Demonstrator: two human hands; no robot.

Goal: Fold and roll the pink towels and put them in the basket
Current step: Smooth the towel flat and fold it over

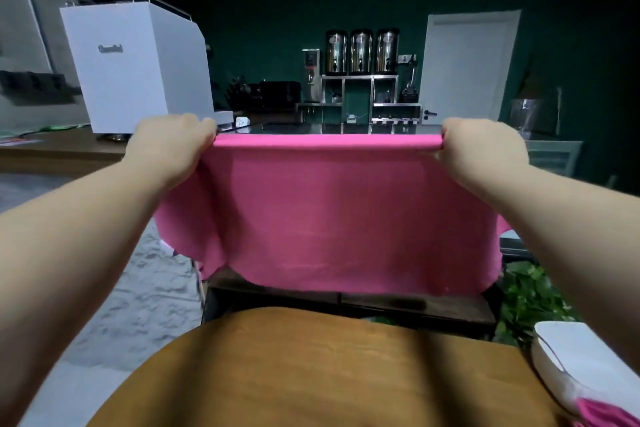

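A pink towel (325, 215) hangs spread out in the air in front of me, its top edge stretched taut and level. My left hand (171, 146) grips the top left corner and my right hand (483, 149) grips the top right corner, both raised at chest height above a round wooden table (311, 374). At the bottom right stands a white basket (575, 357), and a bit of another pink towel (602, 412) shows at its near edge.
A dark low shelf (346, 305) stands beyond the table, with green leafy plants (530, 295) to its right. A large white machine (135, 62) sits on a counter at the left. Steel urns (360, 50) and a white door (467, 66) are far back.
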